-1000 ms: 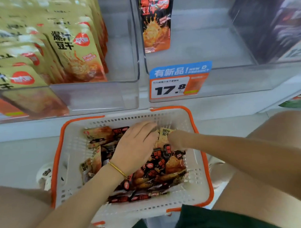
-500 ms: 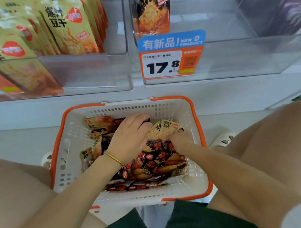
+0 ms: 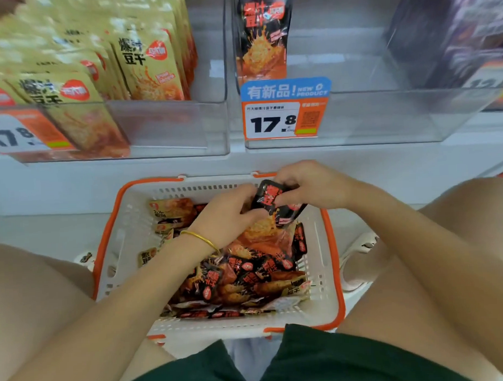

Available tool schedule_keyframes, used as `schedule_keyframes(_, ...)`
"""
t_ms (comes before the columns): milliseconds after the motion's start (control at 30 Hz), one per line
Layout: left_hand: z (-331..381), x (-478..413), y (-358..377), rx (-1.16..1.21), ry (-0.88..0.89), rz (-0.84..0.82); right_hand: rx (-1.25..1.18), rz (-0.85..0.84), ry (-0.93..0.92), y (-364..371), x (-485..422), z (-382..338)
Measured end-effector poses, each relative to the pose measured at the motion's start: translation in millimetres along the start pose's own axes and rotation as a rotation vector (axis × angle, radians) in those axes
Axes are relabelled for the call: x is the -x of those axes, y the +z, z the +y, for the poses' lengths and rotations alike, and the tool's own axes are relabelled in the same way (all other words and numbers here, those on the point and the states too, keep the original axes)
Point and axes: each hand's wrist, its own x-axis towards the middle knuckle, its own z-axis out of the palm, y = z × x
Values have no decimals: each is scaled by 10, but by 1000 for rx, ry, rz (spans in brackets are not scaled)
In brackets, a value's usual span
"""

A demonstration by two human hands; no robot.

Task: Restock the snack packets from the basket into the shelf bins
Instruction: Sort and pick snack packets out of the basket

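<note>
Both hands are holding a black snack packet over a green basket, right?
Not quite: the head view shows the basket is white with an orange rim, not green. The left hand and the right hand do both hold the black snack packet over it.

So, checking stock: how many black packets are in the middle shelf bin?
1: a black packet stands at the bin's left end, behind the price tag; none seems hidden.

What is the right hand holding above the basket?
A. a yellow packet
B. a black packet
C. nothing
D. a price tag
B: the right hand pinches the top of a black packet over the basket, and the left hand grips its other side.
</note>
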Motion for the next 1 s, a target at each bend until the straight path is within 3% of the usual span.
schedule_keyframes(133,326,52,-289,225,42,146,-474,157,-3,-258,307,-253)
schedule_keyframes(233,601,72,-570,428,108,211,-697,132,12,-402,498,-367)
schedule_keyframes(333,832,1,-811,407,172,300,-662,211,-15,-587,589,-533)
schedule_keyframes(400,955,-70,-960,358,199,486,-668,380,-36,-840,571,-637)
schedule_keyframes(467,983,-159,-1077,124,282,690,-679,572,-19,-1180,475,-674)
schedule_keyframes(533,917,-285,-1127,-257,316,733,-666,642,27,-1480,263,-643)
schedule_keyframes(667,788,-498,-1029,-563,236,613,-538,540,194,-1640,-420,-454)
schedule_keyframes(833,676,-571,-962,-612,268,639,-317,448,353,-1553,-1025,-278)
schedule_keyframes(933,633,-577,-970,-596,282,644,-43,431,462,-1561,-1132,-247)
schedule_keyframes(1000,626,-581,-972,-602,295,650,-26,429,470,-1564,-1198,-241)
